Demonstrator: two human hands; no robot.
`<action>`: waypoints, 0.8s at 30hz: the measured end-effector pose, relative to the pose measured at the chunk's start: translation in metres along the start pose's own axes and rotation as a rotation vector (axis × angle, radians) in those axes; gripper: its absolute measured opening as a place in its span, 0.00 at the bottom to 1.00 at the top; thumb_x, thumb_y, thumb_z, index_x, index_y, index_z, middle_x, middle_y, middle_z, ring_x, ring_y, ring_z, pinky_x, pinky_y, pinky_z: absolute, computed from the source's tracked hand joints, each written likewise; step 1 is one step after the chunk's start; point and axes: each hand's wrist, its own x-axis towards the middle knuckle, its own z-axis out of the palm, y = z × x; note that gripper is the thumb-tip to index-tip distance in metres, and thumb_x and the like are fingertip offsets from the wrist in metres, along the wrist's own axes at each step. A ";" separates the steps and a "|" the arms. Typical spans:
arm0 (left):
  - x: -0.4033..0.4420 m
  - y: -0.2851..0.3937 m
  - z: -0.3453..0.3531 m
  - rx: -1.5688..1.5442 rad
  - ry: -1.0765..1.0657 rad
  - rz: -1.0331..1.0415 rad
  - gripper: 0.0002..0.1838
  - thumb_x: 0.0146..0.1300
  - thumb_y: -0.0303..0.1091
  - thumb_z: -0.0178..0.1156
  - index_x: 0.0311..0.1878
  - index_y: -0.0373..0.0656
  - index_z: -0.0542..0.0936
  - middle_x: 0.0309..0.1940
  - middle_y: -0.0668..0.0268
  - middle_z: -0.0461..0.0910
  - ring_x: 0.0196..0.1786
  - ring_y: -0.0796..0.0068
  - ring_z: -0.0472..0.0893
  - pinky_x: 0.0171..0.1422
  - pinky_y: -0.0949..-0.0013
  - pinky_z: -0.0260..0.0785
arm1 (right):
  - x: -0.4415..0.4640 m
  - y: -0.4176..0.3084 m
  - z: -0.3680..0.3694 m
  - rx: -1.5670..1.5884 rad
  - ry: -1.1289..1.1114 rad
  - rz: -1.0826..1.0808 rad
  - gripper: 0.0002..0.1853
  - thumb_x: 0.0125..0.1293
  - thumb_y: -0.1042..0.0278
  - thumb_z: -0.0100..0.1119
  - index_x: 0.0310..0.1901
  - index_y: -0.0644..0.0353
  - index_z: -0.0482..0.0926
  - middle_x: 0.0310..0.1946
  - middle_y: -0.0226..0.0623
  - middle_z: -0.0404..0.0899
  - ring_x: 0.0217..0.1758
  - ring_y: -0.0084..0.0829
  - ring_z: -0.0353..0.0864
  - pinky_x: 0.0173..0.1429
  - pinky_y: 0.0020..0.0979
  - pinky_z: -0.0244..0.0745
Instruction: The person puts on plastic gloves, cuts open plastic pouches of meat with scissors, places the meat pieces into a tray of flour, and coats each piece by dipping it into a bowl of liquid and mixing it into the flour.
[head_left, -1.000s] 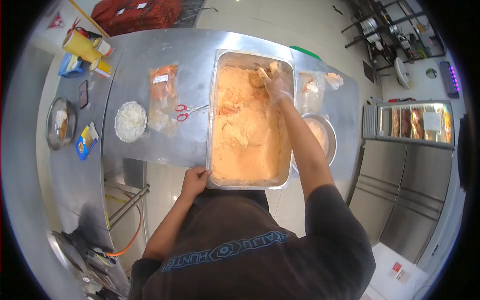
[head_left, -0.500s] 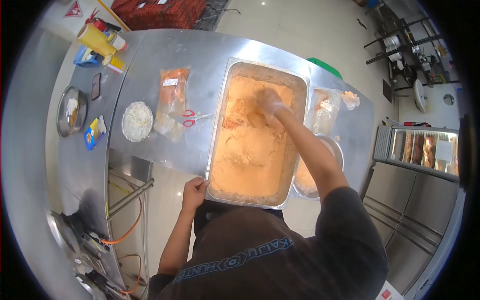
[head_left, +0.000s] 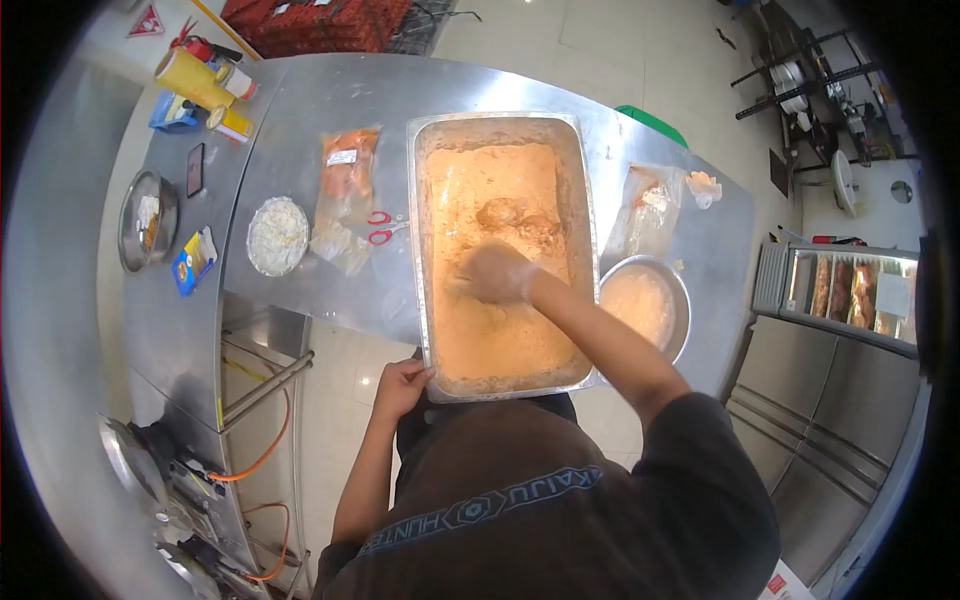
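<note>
A deep steel tray (head_left: 418, 250) holds a bed of orange powder (head_left: 500, 345). My left hand (head_left: 402, 388) pinches the tray's rim at its near left corner. In the powder, left of the tray's middle, is my right hand (head_left: 495, 272), dusted pale and blurred; its fingers are partly hidden, so their grip cannot be made out. Two powder-coated lumps (head_left: 520, 220) lie just beyond it. Red-handled scissors (head_left: 381, 228) touch or lie very near the tray's left side. A round steel bowl (head_left: 682, 310) with more orange powder stands to the right.
Left of the tray lie a labelled bag of orange food (head_left: 348, 172) and a dish of white powder (head_left: 278, 237). Farther left are a phone (head_left: 195, 170), a steel bowl (head_left: 130, 235) and a blue-yellow packet (head_left: 194, 262). Another clear bag (head_left: 642, 220) rests at the right.
My right hand has moved nearer and leftward through the powder, and the coated lumps now show. The tray has shifted left and turned slightly, closer to the scissors. My left hand still holds its rim.
</note>
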 end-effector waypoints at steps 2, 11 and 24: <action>0.003 -0.014 0.000 0.053 -0.020 0.002 0.07 0.64 0.29 0.66 0.39 0.34 0.86 0.24 0.65 0.77 0.29 0.77 0.74 0.36 0.68 0.66 | -0.060 -0.027 0.003 0.309 0.200 0.230 0.24 0.72 0.47 0.50 0.37 0.62 0.84 0.33 0.56 0.81 0.39 0.53 0.82 0.50 0.47 0.75; 0.007 -0.003 -0.009 0.157 -0.096 0.123 0.12 0.65 0.34 0.67 0.33 0.32 0.83 0.22 0.59 0.76 0.26 0.68 0.75 0.35 0.64 0.67 | -0.030 -0.015 0.228 0.402 0.169 0.821 0.27 0.72 0.45 0.49 0.54 0.63 0.81 0.48 0.56 0.83 0.53 0.55 0.82 0.59 0.52 0.74; 0.026 -0.022 -0.023 0.131 -0.269 0.189 0.15 0.66 0.38 0.66 0.33 0.32 0.85 0.23 0.58 0.83 0.27 0.75 0.81 0.34 0.66 0.70 | -0.033 -0.060 0.121 2.213 0.941 0.575 0.26 0.74 0.48 0.53 0.62 0.61 0.74 0.56 0.43 0.81 0.52 0.40 0.83 0.54 0.42 0.77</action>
